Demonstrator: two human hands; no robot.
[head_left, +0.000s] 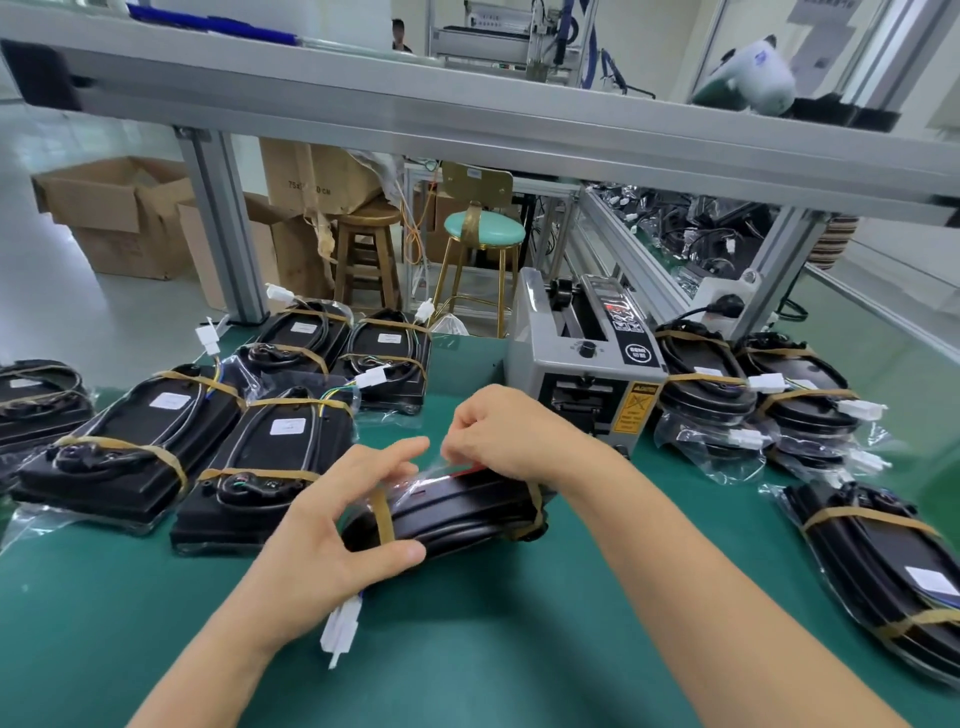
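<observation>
A black oval plastic part (457, 512) bound with tan rubber bands lies in the middle of the green mat (467, 649), partly inside a clear plastic bag (431, 475). My left hand (332, 540) holds its near left end, thumb under the edge and fingers spread above. My right hand (498, 431) pinches the clear bag at the part's far side. A white connector (340, 629) on a wire hangs out below my left wrist.
Bagged, banded black parts lie in a group at the left (150, 457) and in a stack at the right (753, 395), with one more at the near right (878, 566). A grey tape dispenser (582, 358) stands behind my hands. An aluminium frame beam (467, 119) crosses overhead.
</observation>
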